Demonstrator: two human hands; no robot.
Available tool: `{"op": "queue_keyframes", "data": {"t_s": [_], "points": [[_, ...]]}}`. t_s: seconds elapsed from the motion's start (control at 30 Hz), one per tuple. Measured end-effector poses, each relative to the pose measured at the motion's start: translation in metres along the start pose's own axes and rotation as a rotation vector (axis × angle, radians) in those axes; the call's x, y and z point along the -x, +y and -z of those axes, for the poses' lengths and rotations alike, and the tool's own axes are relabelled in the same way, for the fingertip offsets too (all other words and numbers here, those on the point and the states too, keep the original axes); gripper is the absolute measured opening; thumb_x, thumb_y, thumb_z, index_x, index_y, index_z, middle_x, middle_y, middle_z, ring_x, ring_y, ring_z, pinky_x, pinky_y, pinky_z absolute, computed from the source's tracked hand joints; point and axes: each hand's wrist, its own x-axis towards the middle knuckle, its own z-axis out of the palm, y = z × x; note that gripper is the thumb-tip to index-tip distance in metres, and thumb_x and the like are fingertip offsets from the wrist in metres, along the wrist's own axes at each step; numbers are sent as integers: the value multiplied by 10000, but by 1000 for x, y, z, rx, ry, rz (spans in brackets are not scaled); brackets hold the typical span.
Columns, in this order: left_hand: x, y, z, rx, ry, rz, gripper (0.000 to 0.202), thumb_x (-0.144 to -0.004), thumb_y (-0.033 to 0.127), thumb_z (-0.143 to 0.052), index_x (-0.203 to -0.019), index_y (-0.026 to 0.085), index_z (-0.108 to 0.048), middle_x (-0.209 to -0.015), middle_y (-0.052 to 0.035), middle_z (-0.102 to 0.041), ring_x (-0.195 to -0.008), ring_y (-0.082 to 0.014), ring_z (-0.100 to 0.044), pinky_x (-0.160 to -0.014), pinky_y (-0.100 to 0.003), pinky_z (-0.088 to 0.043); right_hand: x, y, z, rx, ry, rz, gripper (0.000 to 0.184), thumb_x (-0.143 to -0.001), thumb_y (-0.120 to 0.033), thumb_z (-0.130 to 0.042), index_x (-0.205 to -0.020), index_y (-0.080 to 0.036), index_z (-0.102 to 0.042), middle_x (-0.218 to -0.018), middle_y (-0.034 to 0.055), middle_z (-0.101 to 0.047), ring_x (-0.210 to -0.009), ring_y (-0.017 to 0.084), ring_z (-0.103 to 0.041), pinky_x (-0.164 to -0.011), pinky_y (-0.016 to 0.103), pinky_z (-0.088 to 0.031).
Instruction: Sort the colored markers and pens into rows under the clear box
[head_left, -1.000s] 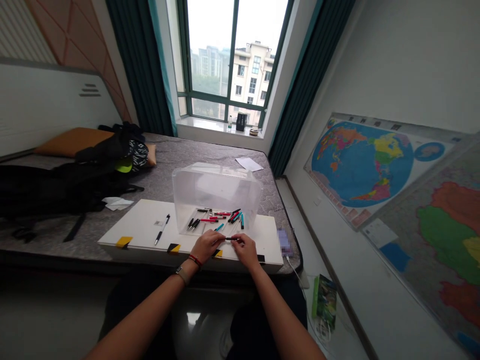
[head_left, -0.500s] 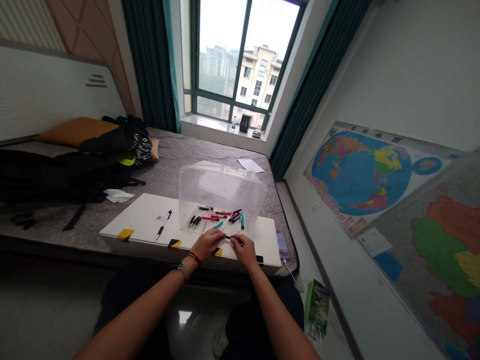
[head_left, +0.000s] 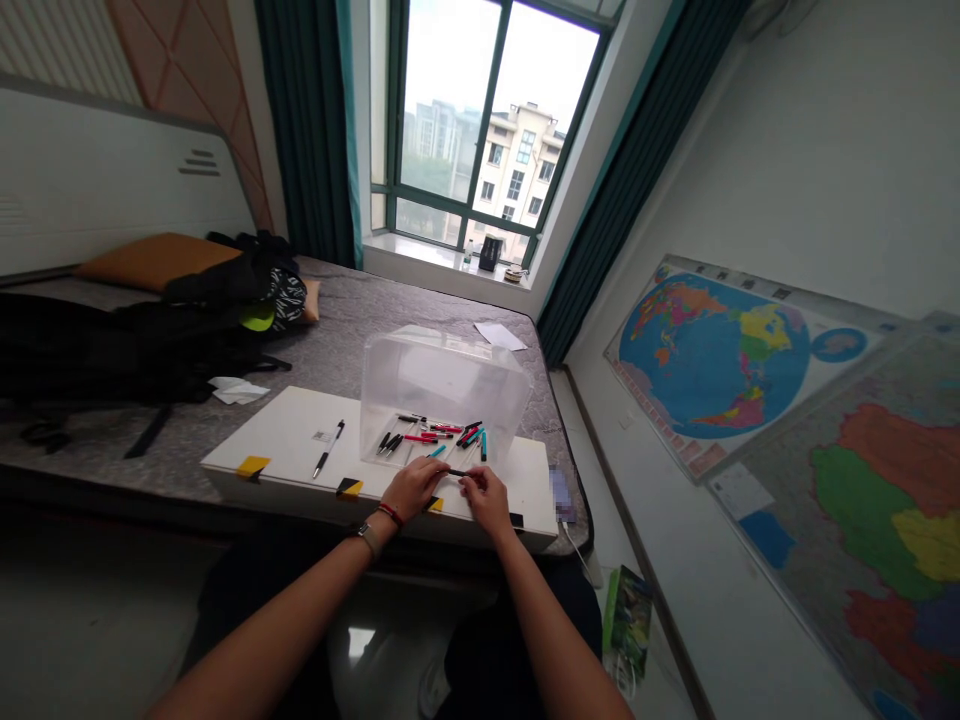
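My left hand (head_left: 411, 487) and my right hand (head_left: 485, 495) meet over the front edge of a white board (head_left: 285, 440). Both pinch the ends of one thin black pen (head_left: 456, 472) held level between them. Just beyond the hands, a clear plastic box (head_left: 442, 380) lies on its side with its opening toward me. Several black, red and teal pens (head_left: 439, 436) lie scattered in its mouth. One more black pen (head_left: 328, 450) lies alone on the board to the left.
The board rests on a grey mattress (head_left: 352, 320) with black bags and clothes (head_left: 127, 340) at the left. A sheet of paper (head_left: 499, 335) lies at the far corner. World maps (head_left: 712, 340) lean on the right wall. A green packet (head_left: 626, 620) lies on the floor.
My hands keep hold of the black pen and have hardly moved. The view has tilted and shifted slightly, so the scene sits a little higher and to the left.
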Motion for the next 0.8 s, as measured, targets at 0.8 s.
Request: {"op": "queue_keyframes", "data": {"t_s": [0.8], "points": [[3,-3,-5,-58,43,-23,258,-978,342,-405,-1069,246,-627,-1004,-52,-688,-948,-169,-637,-845,-288,-505,3,-11,1,230,-12,54,269,-942,-423,-434,-875,-205,-576,-683,-10,-653,-651,144,-608,-659,219,-400]]}}
